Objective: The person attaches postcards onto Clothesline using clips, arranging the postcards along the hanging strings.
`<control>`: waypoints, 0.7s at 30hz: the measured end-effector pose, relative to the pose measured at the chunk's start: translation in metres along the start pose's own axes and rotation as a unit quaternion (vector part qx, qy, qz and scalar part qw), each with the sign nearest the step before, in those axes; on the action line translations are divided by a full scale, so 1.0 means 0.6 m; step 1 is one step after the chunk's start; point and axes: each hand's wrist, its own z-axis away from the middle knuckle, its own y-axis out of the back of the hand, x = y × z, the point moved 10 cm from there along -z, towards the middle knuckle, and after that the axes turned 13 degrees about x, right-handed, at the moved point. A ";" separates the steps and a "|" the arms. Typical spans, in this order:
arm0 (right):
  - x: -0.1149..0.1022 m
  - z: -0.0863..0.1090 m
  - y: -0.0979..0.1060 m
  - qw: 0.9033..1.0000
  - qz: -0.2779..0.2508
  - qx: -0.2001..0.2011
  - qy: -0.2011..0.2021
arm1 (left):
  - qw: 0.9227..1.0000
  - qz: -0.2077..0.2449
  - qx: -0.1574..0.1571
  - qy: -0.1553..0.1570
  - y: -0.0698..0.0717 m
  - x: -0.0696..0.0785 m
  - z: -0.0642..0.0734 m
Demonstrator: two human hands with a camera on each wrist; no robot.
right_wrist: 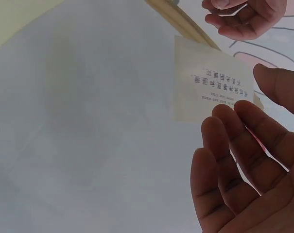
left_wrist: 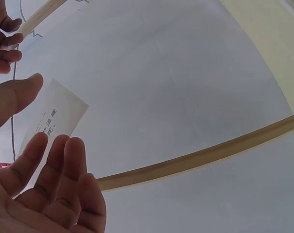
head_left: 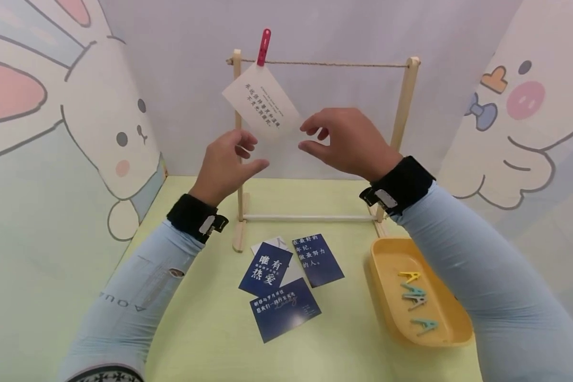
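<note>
A white card (head_left: 262, 101) with printed characters hangs tilted from a twine line (head_left: 334, 64), held at its upper corner by a red clothespin (head_left: 264, 46). My left hand (head_left: 226, 164) is just below and left of the card, fingers loosely bent, thumb apart, holding nothing. To the card's right, my right hand (head_left: 348, 139) has its fingertips near the card's right corner. A gap shows between the right thumb and fingers in the right wrist view, with the card (right_wrist: 205, 80) beyond them. The left wrist view shows the card (left_wrist: 64, 109) behind the left fingers.
A wooden frame (head_left: 406, 101) carries the line, with a white bar (head_left: 310, 218) low across it. Several cards, such as a blue card (head_left: 285, 310), lie on the green table (head_left: 191, 318). At right, a yellow basin (head_left: 387, 302) contains several clothespins (head_left: 425, 324).
</note>
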 end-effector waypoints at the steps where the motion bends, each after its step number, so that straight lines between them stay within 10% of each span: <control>1: 0.004 0.004 -0.003 1.000 -0.001 -0.003 -0.004 | 1.000 0.003 -0.003 0.001 -0.003 0.000 0.002; 21: 0.038 0.066 -0.035 1.000 -0.012 -0.021 0.004 | 0.997 0.011 -0.058 0.053 -0.074 -0.036 0.046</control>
